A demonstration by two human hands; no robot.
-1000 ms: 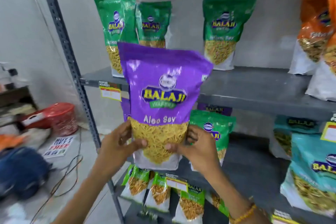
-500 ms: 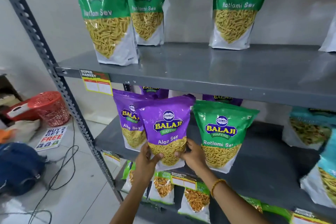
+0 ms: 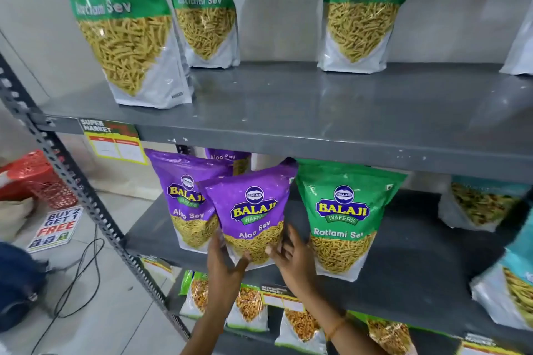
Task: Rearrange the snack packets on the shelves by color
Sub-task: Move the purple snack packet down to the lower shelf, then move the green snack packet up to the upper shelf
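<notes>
A purple Aloo Sev packet (image 3: 251, 204) stands tilted on the grey middle shelf (image 3: 403, 268). My left hand (image 3: 225, 265) grips its lower left corner and my right hand (image 3: 291, 259) its lower right edge. It overlaps a second purple packet (image 3: 184, 196) to its left, and a third purple packet (image 3: 225, 157) shows behind. A green Ratlami Sev packet (image 3: 343, 210) stands just to the right, close to my right hand. Three green packets (image 3: 124, 37) (image 3: 207, 8) (image 3: 363, 8) stand on the upper shelf (image 3: 288, 106).
Teal packets (image 3: 484, 204) (image 3: 513, 291) fill the middle shelf's right end. Green-topped small packets (image 3: 248, 308) line the shelf below. The rack's slotted post (image 3: 86, 202) runs down the left. On the floor lie a red basket (image 3: 37, 179), a sign (image 3: 54, 228), a cable (image 3: 83, 277) and a blue bag (image 3: 17, 288).
The purple packet went from held up in front of the upper shelf down onto the middle shelf, between a purple packet and the green one. Both hands stayed at its base.
</notes>
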